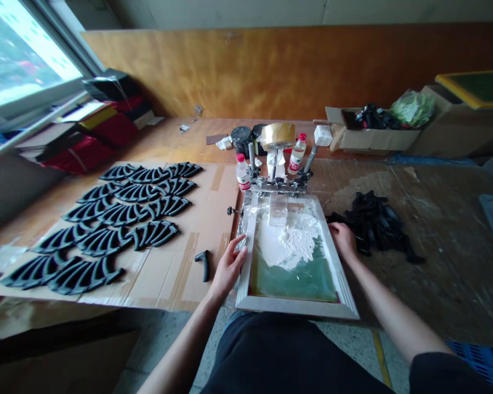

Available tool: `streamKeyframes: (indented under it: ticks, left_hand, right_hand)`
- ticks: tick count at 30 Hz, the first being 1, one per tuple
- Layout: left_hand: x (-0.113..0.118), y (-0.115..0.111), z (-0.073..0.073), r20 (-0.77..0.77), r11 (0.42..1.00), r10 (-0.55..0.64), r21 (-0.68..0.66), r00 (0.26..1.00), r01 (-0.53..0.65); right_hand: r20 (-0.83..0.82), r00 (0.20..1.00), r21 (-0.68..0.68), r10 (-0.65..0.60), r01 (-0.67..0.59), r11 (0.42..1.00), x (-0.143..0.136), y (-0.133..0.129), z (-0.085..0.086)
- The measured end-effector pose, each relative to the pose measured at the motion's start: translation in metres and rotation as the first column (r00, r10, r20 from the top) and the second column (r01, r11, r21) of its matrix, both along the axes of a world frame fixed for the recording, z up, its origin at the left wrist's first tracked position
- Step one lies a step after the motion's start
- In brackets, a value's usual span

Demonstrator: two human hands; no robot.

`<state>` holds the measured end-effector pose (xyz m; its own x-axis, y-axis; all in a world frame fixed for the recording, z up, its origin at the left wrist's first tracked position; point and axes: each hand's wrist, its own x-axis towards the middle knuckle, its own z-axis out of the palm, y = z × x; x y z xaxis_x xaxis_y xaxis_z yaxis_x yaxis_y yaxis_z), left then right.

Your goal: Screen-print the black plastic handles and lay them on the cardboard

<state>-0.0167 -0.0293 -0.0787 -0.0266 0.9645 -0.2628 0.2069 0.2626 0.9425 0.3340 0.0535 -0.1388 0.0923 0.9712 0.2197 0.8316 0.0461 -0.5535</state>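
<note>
A silk-screen printing frame (296, 305) lies in front of me, with white paste (298, 241) spread over the upper part of its green mesh (291, 279). My left hand (230, 262) is beside the frame's left edge, thumb and fingers apart, with nothing seen in it. At the right edge, my right hand (343, 239) has its fingers curled in; their tips are partly hidden, so what they grip is unclear. Close to that hand is a heap of black plastic parts (373, 219). One black angled handle-like part (204, 264) lies alone left of my left hand.
Rows of black curved parts (131, 210) cover the cardboard (189, 230) at left. A metal clamp (277, 187) holds the frame's far end, below a tape roll (277, 135). Two red-capped bottles, one on the right (297, 155), flank it. An open carton (378, 138) stands at back right.
</note>
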Motion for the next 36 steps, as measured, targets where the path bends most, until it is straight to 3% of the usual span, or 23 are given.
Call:
streamKeyframes:
  ticks: [1, 3, 6, 9, 12, 14, 18, 20, 21, 25, 26, 30, 32, 36]
  left_hand:
    - [0.000, -0.001, -0.014, -0.029, 1.000, -0.011, -0.021, 1.000, 0.010]
    - [0.001, 0.001, -0.037, -0.127, 0.999, -0.029, -0.039, 0.991, 0.024]
    - [0.001, 0.008, -0.058, -0.274, 0.998, -0.060, -0.051, 0.960, 0.047]
    - [-0.001, 0.012, -0.066, -0.326, 0.996, -0.086, -0.063, 0.941, 0.069]
    - [-0.003, 0.012, -0.069, -0.340, 0.994, -0.097, -0.073, 0.935, 0.076]
    - [-0.003, 0.011, -0.071, -0.344, 0.995, -0.096, -0.070, 0.934, 0.076]
    - [-0.002, 0.011, -0.074, -0.347, 0.996, -0.076, -0.069, 0.935, 0.055]
    - [-0.001, 0.010, -0.074, -0.341, 0.997, -0.062, -0.069, 0.938, 0.040]
    - [-0.001, 0.010, -0.074, -0.336, 0.997, -0.053, -0.068, 0.940, 0.032]
    - [0.000, 0.007, -0.068, -0.306, 0.998, -0.029, -0.064, 0.951, 0.010]
    - [0.000, 0.007, -0.066, -0.294, 0.998, -0.026, -0.062, 0.956, 0.008]
    - [0.002, 0.005, -0.060, -0.259, 0.998, 0.008, -0.056, 0.966, -0.023]
    - [0.003, 0.005, -0.059, -0.249, 0.998, 0.022, -0.056, 0.968, -0.037]
    - [0.001, 0.007, -0.045, -0.170, 0.997, -0.009, -0.071, 0.985, -0.003]
  right_hand:
    - [-0.018, 0.999, 0.033, -0.036, 0.036, 0.999, 0.001, 0.008, 0.008]
    - [-0.033, 0.999, 0.151, 0.019, -0.013, 0.988, -0.015, 0.022, 0.027]
    - [0.081, 0.960, 0.235, 0.268, -0.279, 0.931, -0.070, 0.038, 0.055]
    - [0.238, 0.878, -0.001, 0.416, -0.428, 0.904, -0.117, 0.041, 0.067]
    - [0.321, 0.789, -0.160, 0.524, -0.500, 0.851, -0.131, 0.022, 0.061]
    - [0.367, 0.681, -0.145, 0.633, -0.631, 0.762, -0.124, 0.000, 0.055]
    - [0.399, 0.414, -0.135, 0.818, -0.856, 0.499, -0.100, -0.028, 0.055]
    - [0.357, 0.371, -0.149, 0.857, -0.883, 0.445, -0.096, -0.027, 0.059]
    - [0.332, 0.393, -0.146, 0.857, -0.877, 0.458, -0.096, -0.024, 0.061]
    - [0.343, 0.565, -0.015, 0.750, -0.795, 0.606, -0.105, -0.023, 0.049]
    - [0.360, 0.574, 0.021, 0.736, -0.793, 0.608, -0.105, -0.027, 0.042]
    - [0.333, 0.504, 0.027, 0.797, -0.850, 0.526, -0.096, -0.045, 0.029]
    - [0.275, 0.522, -0.014, 0.807, -0.838, 0.546, -0.095, -0.041, 0.036]
    - [0.192, 0.723, -0.006, 0.664, -0.676, 0.737, -0.113, 0.000, 0.069]
